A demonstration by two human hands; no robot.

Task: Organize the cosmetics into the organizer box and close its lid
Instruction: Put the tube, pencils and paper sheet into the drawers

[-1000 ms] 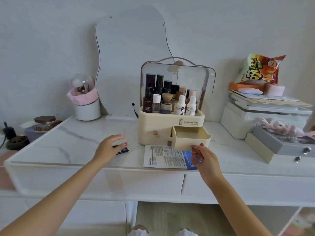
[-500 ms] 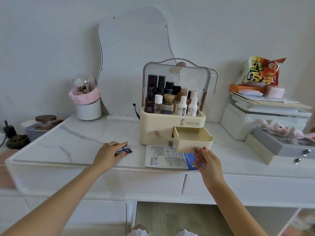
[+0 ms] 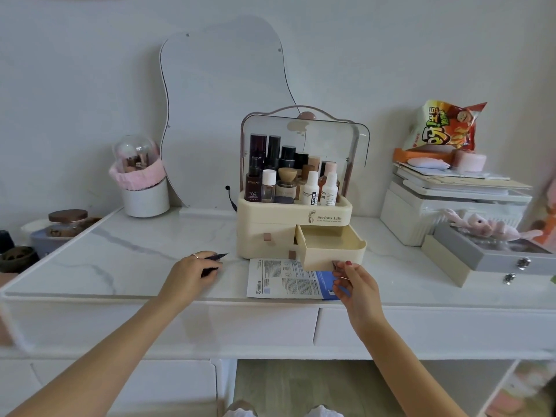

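Sachet [image 3: 217, 257] pinched in left grip [image 3: 189, 273].

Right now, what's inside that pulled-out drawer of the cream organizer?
The open drawer shows only bare cream walls and part of its floor; nothing is visible inside. Its front wall hides the nearest strip of floor, so something small and flat could lie there.

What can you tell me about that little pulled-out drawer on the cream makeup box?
The drawer is cream plastic, like the organizer box it slides from. It is the lower right one, pulled well out over the marble-look tabletop, and looks empty inside. The right hand is at its front edge; a flat printed sachet lies partly beneath it.
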